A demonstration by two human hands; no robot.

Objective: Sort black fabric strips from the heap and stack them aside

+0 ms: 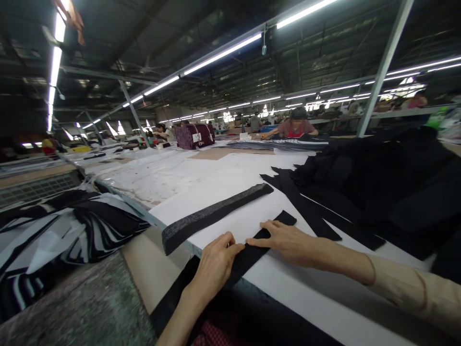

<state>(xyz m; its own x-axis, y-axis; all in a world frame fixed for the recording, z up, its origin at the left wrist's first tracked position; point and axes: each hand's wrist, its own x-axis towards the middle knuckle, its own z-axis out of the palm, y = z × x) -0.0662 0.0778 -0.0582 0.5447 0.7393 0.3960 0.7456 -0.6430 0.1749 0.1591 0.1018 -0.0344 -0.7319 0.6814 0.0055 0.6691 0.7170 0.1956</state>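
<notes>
At the near edge of the white table (pixel 306 300), both hands work on a black fabric strip (pixel 248 263), which lies across the edge with its lower end hanging toward the person. The left hand (pixel 216 266) grasps the strip, its fingers curled over the strip's edge. The right hand (pixel 288 242) lies flat on it, fingers spread out and unclenched, its beige sleeve (pixel 406 283) pushed back along the forearm. Just beyond the hands, a speckled gray band (pixel 212 216) lies on the table, and to the right, loose black strips (pixel 306 206) run out from a heaped pile of black cloth (pixel 378 192). Left of the table sits folded striped cloth (pixel 72 230). At the table's far end, a co-worker (pixel 295 127) leans over other fabric layers (pixel 277 145).
</notes>
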